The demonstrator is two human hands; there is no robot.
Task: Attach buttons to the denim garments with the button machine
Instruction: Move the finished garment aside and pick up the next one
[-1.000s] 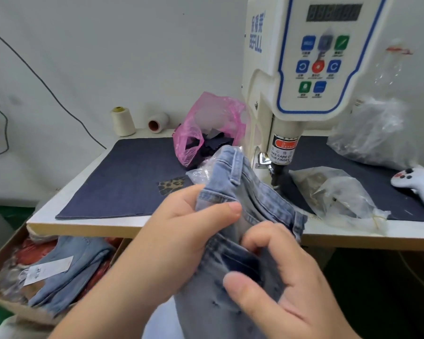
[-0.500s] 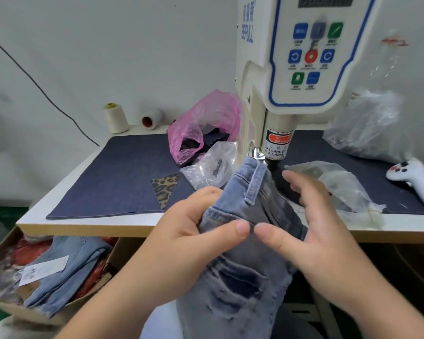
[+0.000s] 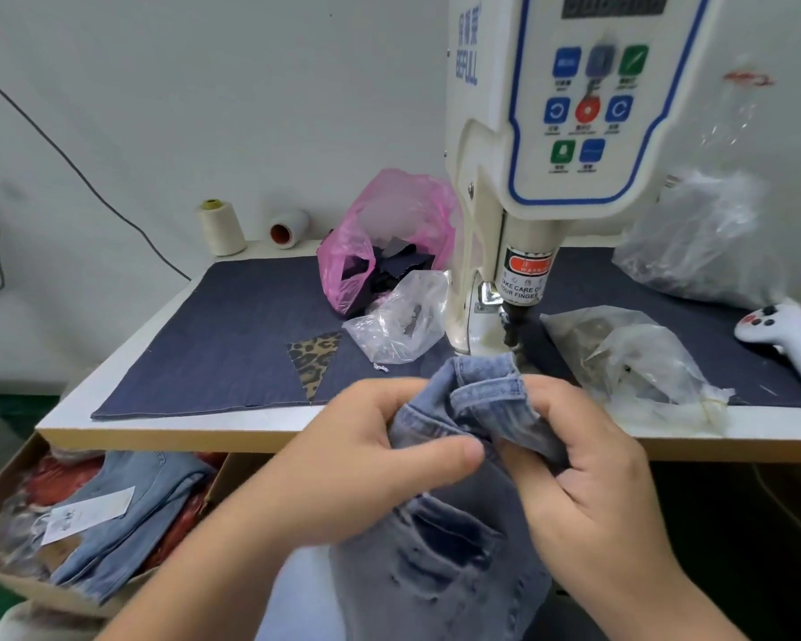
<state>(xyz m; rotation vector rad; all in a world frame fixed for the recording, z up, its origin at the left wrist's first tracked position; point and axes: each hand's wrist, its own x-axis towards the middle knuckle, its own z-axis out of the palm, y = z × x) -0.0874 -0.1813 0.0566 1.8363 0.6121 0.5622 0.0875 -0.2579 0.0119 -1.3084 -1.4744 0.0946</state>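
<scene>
Head view. Jeans point(image 3: 463, 538): folded waistband point(image 3: 486, 390) held at the surface point(image 3: 269, 432) edge, just before the machine point(image 3: 551, 131) head, not yet under the punch point(image 3: 512, 326). Left hand point(image 3: 366, 460): fingers curled, gripping denim. Right hand point(image 3: 588, 469): pinching the waistband. No button visible on it; pressing judged still to do. Box point(image 3: 1, 492) beneath holds more denim point(image 3: 126, 511), state unknown.

Button machine point(image 3: 542, 178) stands on the counter point(image 3: 269, 430), toward its back. Jeans point(image 3: 477, 409) bunched at the front edge, just before the machine's head, my left hand point(image 3: 366, 460) and right hand point(image 3: 588, 474) gripping either side. Thread cones point(image 3: 220, 226) back left. Bags point(image 3: 398, 323) left of machine, another bag point(image 3: 630, 353) right. Box of garments point(image 3: 79, 525) below counter, left.
</scene>
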